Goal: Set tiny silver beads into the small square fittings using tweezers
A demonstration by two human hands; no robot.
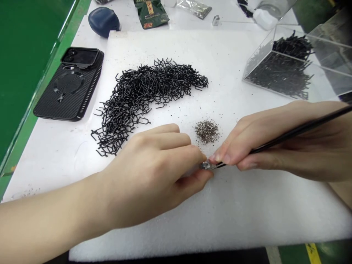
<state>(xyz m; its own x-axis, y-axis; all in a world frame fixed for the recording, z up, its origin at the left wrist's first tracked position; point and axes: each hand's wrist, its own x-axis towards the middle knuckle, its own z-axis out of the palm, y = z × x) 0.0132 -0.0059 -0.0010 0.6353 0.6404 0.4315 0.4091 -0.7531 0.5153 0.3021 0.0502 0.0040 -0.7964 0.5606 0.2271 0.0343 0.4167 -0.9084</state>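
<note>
My left hand (154, 168) is closed, with thumb and forefinger pinching a small shiny metal part (206, 165) that has a clear, glassy look. Most of that part is hidden by the fingertips. In my right hand (264, 139) lie long, thin black tweezers (297, 130), slanting back across the hand to the right edge. Their dark tips meet the small part, and my right fingertips are close beside it. Just beyond the hands is a little heap of tiny metallic pieces (206, 131). A large curved pile of bent black wire pieces (154, 88) spreads behind my left hand.
A white foam sheet (220, 220) covers the table. At the right stands a clear box (286, 69) of black pieces. A black phone (68, 84) lies left, with a dark blue rounded object (103, 22) behind it. A green packet (151, 14) and clear bag (195, 7) lie at the back.
</note>
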